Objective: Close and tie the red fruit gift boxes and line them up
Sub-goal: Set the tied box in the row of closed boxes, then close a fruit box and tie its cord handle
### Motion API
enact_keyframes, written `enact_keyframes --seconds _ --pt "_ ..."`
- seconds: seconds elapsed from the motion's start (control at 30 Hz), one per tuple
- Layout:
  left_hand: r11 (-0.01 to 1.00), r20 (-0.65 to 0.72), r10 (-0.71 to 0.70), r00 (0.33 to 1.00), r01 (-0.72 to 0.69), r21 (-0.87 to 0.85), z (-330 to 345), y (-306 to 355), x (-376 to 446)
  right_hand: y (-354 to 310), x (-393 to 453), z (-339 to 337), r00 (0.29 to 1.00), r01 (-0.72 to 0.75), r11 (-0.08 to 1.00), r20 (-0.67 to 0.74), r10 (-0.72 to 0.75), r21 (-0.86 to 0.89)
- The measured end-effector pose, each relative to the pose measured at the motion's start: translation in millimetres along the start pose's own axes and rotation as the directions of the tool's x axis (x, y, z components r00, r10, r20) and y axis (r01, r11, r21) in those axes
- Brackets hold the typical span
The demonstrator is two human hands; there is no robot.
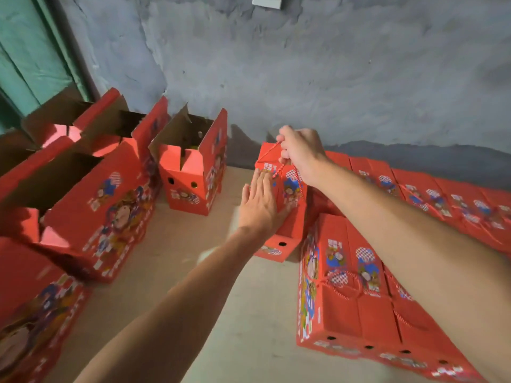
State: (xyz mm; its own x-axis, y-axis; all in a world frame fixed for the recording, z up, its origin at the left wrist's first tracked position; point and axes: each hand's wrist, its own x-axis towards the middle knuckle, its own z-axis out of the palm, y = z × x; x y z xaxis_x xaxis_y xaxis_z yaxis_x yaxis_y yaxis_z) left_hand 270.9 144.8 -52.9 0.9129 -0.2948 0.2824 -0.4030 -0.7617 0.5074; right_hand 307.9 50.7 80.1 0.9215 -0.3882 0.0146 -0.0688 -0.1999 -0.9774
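Right hand grips the closed box's cord; left hand flat-fingered against it. Tied boxes right of it; open boxes left remain.

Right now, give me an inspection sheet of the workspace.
Surface: tan floor, bare in the middle.
Job's things: closed box held by its cord; closed boxes lined up at right; open boxes at left.
Clutter: nothing seen.
Hands: right hand grips the cord; left hand flat against the box side.
Cables: nothing seen.
Surroundings: grey wall, green door, white plate.
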Motion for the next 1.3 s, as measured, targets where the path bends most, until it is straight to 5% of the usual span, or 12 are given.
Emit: enact_keyframes --seconds 0.3,0.63,0.87,0.93,1.0,1.17,1.3 --pt "0.999 0.016 -0.036 0.999 0.035 0.039 92.7 3.8 95.2 56.2 94.0 -17.1 0.998 0.020 0.997 -0.053 -0.024 -0.073" --pt "0.995 0.079 -0.054 0.995 0.046 0.091 104.2 10.4 123.2 87.3 103.5 -4.7 0.997 0.008 0.981 -0.078 -0.024 -0.193" --pt "0.997 0.161 0.000 0.987 0.012 -0.077 62.8 4.2 110.3 82.1 64.2 -4.8 0.966 0.119 0.641 -0.061 -0.251 -0.759" --pt "0.987 0.124 0.037 0.992 -0.017 -0.159 42.4 -2.7 100.6 73.4 51.2 3.0 0.936 0.183 0.449 0.016 -0.351 -0.875" --pt "0.967 0.036 0.054 0.998 -0.043 -0.250 14.3 -14.4 92.8 60.3 40.7 17.9 0.907 0.237 0.389 0.059 -0.418 -0.890" --pt "0.992 -0.133 0.108 0.985 -0.115 -0.049 -55.1 -73.1 89.2 32.6 35.7 79.5 0.933 0.278 0.578 0.072 -0.352 -0.767" --pt "0.976 -0.268 0.006 0.963 0.053 0.210 -93.0 -142.1 95.4 35.3 34.3 139.2 0.957 0.242 0.717 0.038 -0.288 -0.654"
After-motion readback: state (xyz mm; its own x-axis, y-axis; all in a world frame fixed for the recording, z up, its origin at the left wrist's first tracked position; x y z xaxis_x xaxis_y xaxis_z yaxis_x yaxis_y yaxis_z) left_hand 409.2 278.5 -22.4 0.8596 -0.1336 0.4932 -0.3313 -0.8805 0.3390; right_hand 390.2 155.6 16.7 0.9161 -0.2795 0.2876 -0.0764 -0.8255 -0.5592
